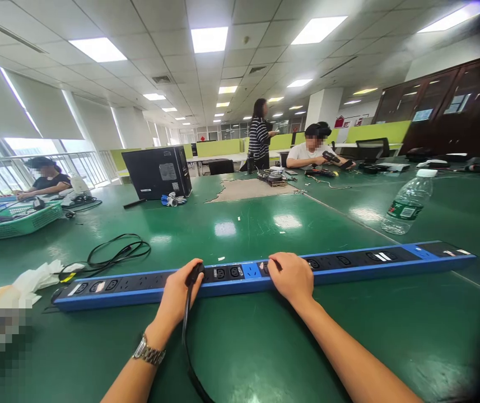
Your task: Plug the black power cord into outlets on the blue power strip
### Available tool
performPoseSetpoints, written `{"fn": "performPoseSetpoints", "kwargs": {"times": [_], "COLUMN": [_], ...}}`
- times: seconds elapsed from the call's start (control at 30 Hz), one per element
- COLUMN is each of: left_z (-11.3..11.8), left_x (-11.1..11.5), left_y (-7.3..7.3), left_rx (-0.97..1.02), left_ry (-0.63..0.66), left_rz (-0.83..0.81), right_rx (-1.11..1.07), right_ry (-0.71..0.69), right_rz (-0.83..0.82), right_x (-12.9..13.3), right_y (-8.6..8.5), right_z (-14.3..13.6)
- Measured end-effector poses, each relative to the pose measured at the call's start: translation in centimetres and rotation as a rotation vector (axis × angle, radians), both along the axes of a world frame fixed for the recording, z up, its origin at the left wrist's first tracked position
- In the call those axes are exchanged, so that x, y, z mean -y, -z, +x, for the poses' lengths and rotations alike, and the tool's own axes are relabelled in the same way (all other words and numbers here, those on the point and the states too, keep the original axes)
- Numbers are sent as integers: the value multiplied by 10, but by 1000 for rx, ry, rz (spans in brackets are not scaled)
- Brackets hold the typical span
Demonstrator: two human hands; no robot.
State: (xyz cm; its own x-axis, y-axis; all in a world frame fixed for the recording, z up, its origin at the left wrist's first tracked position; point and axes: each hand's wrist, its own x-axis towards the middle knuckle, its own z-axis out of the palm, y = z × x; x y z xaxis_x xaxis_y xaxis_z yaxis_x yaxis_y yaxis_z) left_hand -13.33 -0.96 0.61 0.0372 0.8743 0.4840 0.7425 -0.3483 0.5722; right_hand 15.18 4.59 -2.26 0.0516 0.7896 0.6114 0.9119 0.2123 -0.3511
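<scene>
A long power strip [231,287], blue with black socket panels, lies across the green table [240,347] in front of me. My left hand [175,291] grips a black power plug [196,272] just over the sockets left of centre. From the plug, a black cord [185,336] runs down toward me and out of the bottom of the view. Right of the strip's middle, my right hand [294,279] is closed over the strip with curled fingers. Those fingers hide the sockets beneath them. Whether the plug sits in a socket cannot be made out.
A coiled black cable [117,252] lies beyond the strip's left end, near crumpled white plastic [40,278]. Farther back are a computer case [158,173] and a green basket [25,221]. A water bottle [410,202] stands at right. Several other people are around the room.
</scene>
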Motion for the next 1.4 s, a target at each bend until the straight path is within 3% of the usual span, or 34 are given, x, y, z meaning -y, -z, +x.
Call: {"fn": "performPoseSetpoints", "kwargs": {"times": [0.27, 0.47, 0.67, 0.83, 1.13, 1.4], "left_z": [12, 16, 82, 120, 128, 125], "left_x": [-4, -3, -15, -26, -32, -32], "left_y": [4, -2, -2, 1, -20, -6], "left_rx": [-74, 263, 162, 14, -88, 69], "left_ry": [-28, -132, 34, 8, 134, 166], "left_rz": [12, 78, 50, -73, -146, -128], "right_rx": [6, -4, 2, 38, 49, 40], "right_ry": [-2, 4, 19, -2, -22, 6], "right_rz": [-1, 16, 7, 21, 16, 16], "right_x": [0, 0, -1, -2, 1, 1], "right_y": [1, 1, 1, 2, 1, -1], "right_z": [0, 0, -1, 0, 0, -2]}}
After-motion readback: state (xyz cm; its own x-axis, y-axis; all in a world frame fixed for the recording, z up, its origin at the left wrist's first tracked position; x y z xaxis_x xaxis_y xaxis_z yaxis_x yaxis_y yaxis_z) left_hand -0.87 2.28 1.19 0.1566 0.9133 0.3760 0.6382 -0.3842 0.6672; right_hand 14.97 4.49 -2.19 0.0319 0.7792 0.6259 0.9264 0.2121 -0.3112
